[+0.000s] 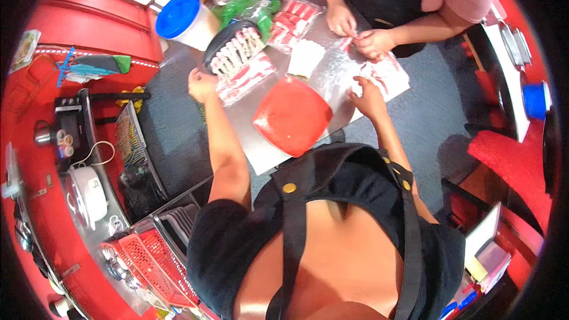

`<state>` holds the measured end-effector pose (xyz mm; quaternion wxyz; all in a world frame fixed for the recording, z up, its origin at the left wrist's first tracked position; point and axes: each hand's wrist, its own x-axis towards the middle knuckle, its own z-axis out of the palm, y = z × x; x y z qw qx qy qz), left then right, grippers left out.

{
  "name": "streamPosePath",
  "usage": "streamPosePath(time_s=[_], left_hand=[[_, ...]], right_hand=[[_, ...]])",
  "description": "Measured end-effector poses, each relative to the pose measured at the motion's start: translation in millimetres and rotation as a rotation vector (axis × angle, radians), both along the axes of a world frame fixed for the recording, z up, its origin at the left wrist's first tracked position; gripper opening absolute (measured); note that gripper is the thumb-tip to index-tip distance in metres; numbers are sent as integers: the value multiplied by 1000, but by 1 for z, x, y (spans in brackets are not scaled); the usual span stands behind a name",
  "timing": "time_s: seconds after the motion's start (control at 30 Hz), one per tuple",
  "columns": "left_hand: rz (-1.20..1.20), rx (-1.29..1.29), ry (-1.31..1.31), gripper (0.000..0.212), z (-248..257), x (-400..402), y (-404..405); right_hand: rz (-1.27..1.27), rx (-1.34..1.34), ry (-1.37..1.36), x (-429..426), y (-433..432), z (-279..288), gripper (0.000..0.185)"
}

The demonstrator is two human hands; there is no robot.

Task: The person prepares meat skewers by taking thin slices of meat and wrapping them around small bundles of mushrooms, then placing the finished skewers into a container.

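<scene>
My left hand (202, 85) is at the left edge of a black tray (213, 48) that holds a row of skewered pieces; whether its fingers grip the tray is unclear. Beside it lies a plastic-wrapped pack of red and white strips (249, 78). My right hand (368, 97) hovers with fingers apart near a white sheet bearing thin meat-like strips (391, 78). Between my arms a red square plate (292, 116) rests on the metal table (266, 153). Beyond it are a stack of white paper-like pieces (306, 58) and another wrapped pack (293, 22).
Across the table, another person's hands (362, 35) work close to my right hand. A blue-lidded tub (186, 20) and a green plastic bag (240, 9) stand at the far left. Red baskets (151, 262) and a white cooker (89, 198) are on the left shelf.
</scene>
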<state>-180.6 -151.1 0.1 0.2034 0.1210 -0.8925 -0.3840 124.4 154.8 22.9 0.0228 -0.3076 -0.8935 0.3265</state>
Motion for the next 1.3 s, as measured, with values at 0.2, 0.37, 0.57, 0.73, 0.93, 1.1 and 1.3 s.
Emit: streamPosePath(time_s=[0.2,0.37,0.57,0.73,0.93,1.1,1.3], left_hand=[[-158,-25,4,24,-12,77,36],[-403,209,-32,20,-82,135,42],[-672,57,-239,18,-45,234,147],[-793,-53,-351,22,-19,250,185],[-879,-85,-184,21,-29,247,208],[-987,-160,-261,17,-30,252,227],[-1217,-431,-46,17,-33,245,263]], right_hand=[[-80,203,-210,27,48,-25,44],[-62,156,-125,23,46,-50,53],[-148,154,-38,35,60,-74,55],[-202,115,-9,25,53,-69,51],[-116,35,-112,22,69,-67,48],[-32,130,1,20,74,-70,38],[55,327,-79,9,75,-93,21]])
